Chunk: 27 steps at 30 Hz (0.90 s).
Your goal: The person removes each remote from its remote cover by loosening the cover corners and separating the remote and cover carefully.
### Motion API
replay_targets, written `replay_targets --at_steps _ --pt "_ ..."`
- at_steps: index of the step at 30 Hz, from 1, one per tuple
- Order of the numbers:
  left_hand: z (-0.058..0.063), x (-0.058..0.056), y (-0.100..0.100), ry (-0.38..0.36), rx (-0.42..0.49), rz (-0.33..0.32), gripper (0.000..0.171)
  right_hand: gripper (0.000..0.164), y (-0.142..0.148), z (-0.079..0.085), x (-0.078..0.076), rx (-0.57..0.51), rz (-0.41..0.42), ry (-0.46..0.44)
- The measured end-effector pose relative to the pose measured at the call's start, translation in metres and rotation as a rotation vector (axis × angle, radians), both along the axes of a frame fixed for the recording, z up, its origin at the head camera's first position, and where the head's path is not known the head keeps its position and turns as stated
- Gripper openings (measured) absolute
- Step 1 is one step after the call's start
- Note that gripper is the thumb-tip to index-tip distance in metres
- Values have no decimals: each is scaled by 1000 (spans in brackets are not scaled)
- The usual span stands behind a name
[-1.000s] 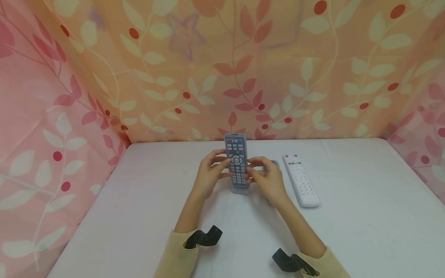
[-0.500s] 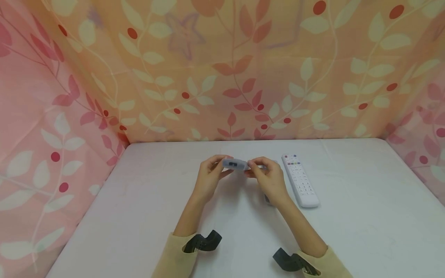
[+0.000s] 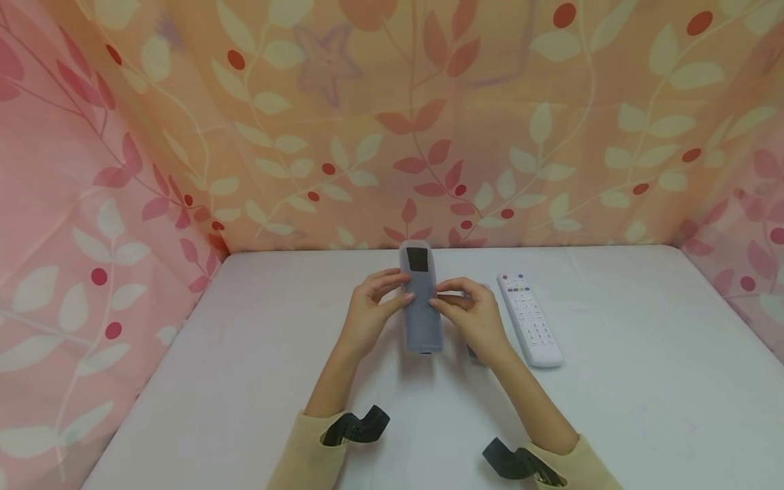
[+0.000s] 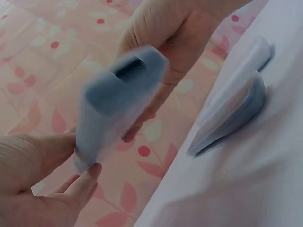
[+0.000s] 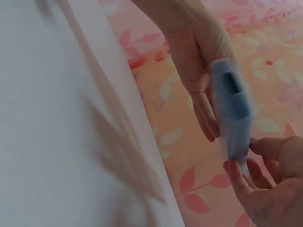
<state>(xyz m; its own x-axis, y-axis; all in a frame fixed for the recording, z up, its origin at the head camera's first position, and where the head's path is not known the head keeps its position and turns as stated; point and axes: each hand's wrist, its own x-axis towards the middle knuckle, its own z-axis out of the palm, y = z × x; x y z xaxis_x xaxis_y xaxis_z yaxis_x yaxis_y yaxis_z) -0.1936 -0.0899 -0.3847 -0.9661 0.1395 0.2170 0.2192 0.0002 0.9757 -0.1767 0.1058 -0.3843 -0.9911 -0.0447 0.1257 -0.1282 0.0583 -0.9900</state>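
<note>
A remote control in a translucent blue-grey sleeve [image 3: 421, 313] is held up over the table, its back with a dark patch near the top turned toward the head camera. My left hand [image 3: 371, 309] pinches its left edge between thumb and fingers. On the opposite edge, my right hand [image 3: 476, 316] pinches it the same way. Both wrist views show the remote [image 4: 120, 90] end-on and blurred, with a dark slot in its end. Behind my right hand lies a second, grey remote [image 4: 232, 113], mostly hidden in the head view.
A white remote [image 3: 530, 320] lies on the white-covered table [image 3: 245, 354], right of my right hand. Flowered cloth [image 3: 392, 122] hangs behind the table and along both sides. Black wrist mounts [image 3: 358, 425] stick out from the beige sleeves [image 3: 312, 449].
The held remote has flipped end over end: its button side faced the head camera, then its end, now its back. Both hands stay in nearly the same place, still pinching its edges.
</note>
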Motion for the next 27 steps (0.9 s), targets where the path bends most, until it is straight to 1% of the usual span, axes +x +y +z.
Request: replay_targets --at_steps 3,6,9,11,13,14,16,21,27 --pt "-1 -1 -1 -26 15 -8 42 31 -1 -1 0 -38 9 4" --pt "-1 0 -1 -40 29 -10 54 35 0 -1 1 -66 10 -1" --pt "-2 -1 -1 -41 36 -7 69 41 1 -1 1 -76 10 -19" --pt "-2 -2 0 -55 42 1 78 46 1 0 1 -77 12 -27" --pt "-2 -2 0 -61 35 10 82 50 2 0 1 -67 14 -24" --pt "-2 -2 1 -64 32 14 82 52 2 0 1 -62 16 -21" --pt "-2 -2 1 -58 10 27 77 54 2 -1 1 -41 17 -6" --pt "-2 -2 3 -35 -48 53 54 58 3 -1 -1 27 17 15" --pt "-4 -4 3 -41 -42 49 45 56 4 -1 -1 86 2 23"
